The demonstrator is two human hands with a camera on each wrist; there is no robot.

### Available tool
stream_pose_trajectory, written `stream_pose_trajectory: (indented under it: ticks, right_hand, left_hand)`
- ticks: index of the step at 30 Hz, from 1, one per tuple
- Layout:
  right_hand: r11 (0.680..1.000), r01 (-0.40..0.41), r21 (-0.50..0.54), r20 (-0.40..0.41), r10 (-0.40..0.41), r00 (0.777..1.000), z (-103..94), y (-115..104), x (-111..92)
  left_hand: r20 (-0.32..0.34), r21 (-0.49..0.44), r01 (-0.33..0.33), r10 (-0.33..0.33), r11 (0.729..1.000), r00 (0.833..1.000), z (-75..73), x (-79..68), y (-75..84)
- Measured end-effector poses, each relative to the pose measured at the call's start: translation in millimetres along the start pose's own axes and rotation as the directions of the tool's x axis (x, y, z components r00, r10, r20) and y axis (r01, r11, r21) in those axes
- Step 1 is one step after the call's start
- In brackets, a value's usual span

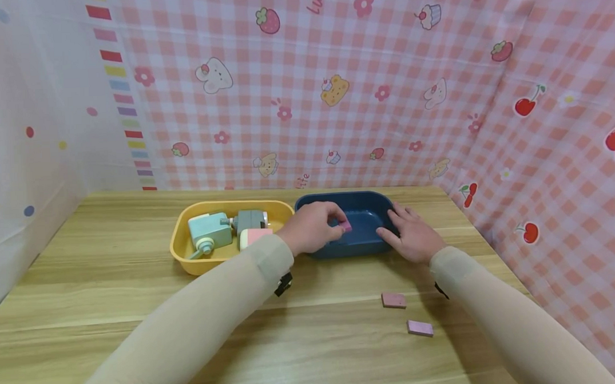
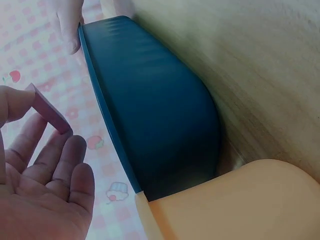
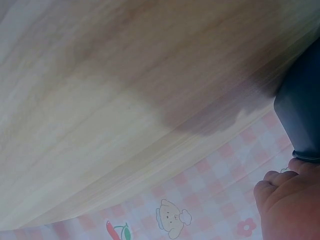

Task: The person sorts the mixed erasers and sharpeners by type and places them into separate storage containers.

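Note:
My left hand (image 1: 314,227) is over the left part of a dark blue bin (image 1: 352,250). Between thumb and fingertips it pinches a small pink rectangular block (image 2: 49,108), held above the bin's rim in the left wrist view. My right hand (image 1: 415,236) rests on the bin's right end, thumb and fingers spread along the rim. In the right wrist view its fingertips touch the bin's edge. Two more flat blocks lie on the table nearer me: a dusky pink block (image 1: 393,300) and a lilac block (image 1: 420,328).
Left of the blue bin, right beside it, stands a yellow bin (image 1: 187,263). Inside it are a light blue toy appliance (image 1: 211,229), a grey toy appliance (image 1: 250,219) and a pink-and-white piece (image 1: 255,235). A checked cloth (image 1: 305,129) hangs behind the wooden table (image 1: 112,315).

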State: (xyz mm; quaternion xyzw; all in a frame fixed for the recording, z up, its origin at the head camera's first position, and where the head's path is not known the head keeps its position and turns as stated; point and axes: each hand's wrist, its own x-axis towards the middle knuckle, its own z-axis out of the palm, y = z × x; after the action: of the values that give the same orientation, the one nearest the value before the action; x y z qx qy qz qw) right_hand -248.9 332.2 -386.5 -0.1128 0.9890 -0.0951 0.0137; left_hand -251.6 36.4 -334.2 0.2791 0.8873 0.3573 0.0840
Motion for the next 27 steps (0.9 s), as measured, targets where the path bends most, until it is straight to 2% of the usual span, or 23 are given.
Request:
stream_pose_trajectory:
  ticks: [6,15,27]
  right_hand:
    - [1.000,0.005,-0.003,0.003,-0.005,1.000,0.7,1.0,0.1]
    - [1.000,0.004,-0.006,0.001,-0.004,1.000,1.4,2.0,0.2]
    - [1.000,0.007,-0.011,0.005,-0.007,1.000,1.0,1.9,-0.1]
  left_hand:
    - [-0.010,-0.017,0.024,-0.025,1.000,1.000,-1.4,1.2,-3.2]
    - [-0.049,0.000,0.065,-0.064,0.998,0.997,-1.2,2.7,-4.8]
    - [-0.064,0.014,0.108,-0.107,0.994,0.992,-2.0,3.0,-4.9]
